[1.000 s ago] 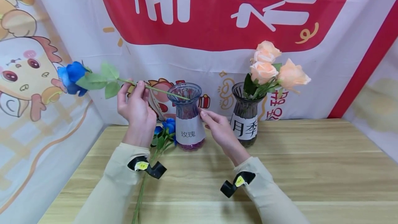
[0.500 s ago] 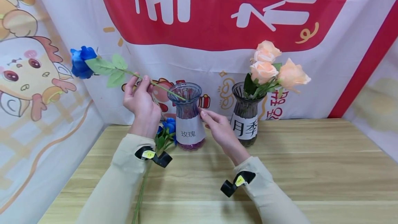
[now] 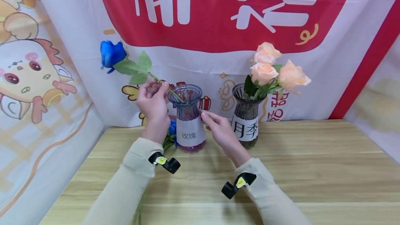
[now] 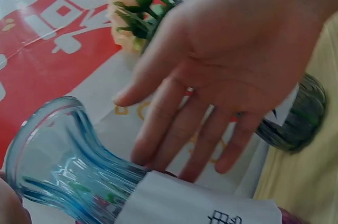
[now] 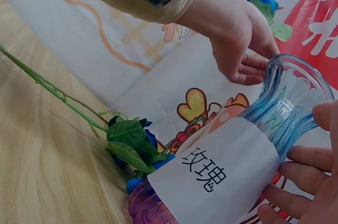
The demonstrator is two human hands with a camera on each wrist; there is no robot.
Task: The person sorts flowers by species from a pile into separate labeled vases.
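My left hand (image 3: 154, 105) pinches the stem of a blue rose (image 3: 112, 55) between thumb and fingers. The flower head leans out to the left, and the stem's lower end reaches into the mouth of a blue-purple glass vase (image 3: 189, 112) with a white paper label. My right hand (image 3: 223, 131) has its fingers extended against the vase's right side; the left wrist view shows them nearly straight behind the glass, thumb apart. More blue roses (image 5: 129, 142) lie on the table left of the vase, partly hidden by my left arm in the head view.
To the right, a dark glass vase (image 3: 246, 108) with its own white label holds several peach roses (image 3: 264, 74). Both vases stand at the back of the wooden table (image 3: 312, 169), close to a printed cloth backdrop (image 3: 218, 37).
My left hand has moved right toward the vase with the blue rose, whose flower head has swung right and up. The stem stands steeper at the mouth. My right hand stays in place.
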